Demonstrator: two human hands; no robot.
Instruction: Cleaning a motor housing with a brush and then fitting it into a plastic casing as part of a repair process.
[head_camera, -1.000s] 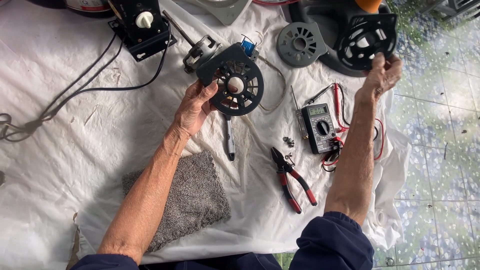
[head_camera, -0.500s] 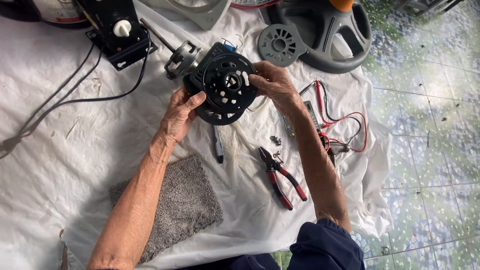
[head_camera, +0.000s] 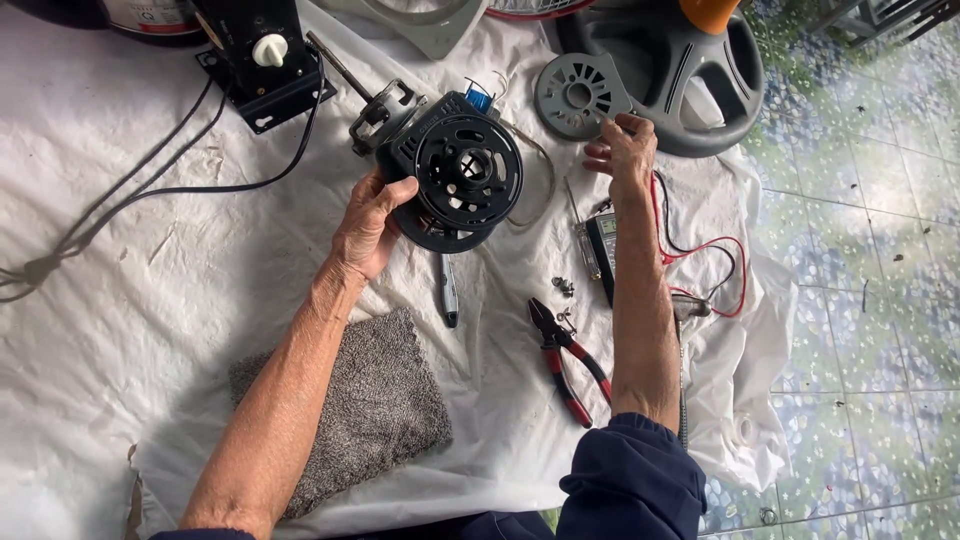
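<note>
Right hand (head_camera: 622, 150) moved off black fan motor housing (head_camera: 455, 170) to grey vented disc (head_camera: 577, 95) at upper centre, fingers pinching its edge; left hand (head_camera: 368, 222) gripping housing.

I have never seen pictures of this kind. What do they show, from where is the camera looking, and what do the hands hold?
The camera sits on a person's head and looks down at their own two bare hands; there is no machine arm. The work lies on a white cloth spread over a tiled floor. The left hand holds a black round motor housing, lifted off the cloth. The right hand reaches to a grey slotted disc at the far side, with its fingertips at the disc's edge; whether it grips is unclear. On the cloth lie red-handled pliers, a few small screws, a meter with red and black leads, a grey towel and a black switch box with a white knob.
</note>
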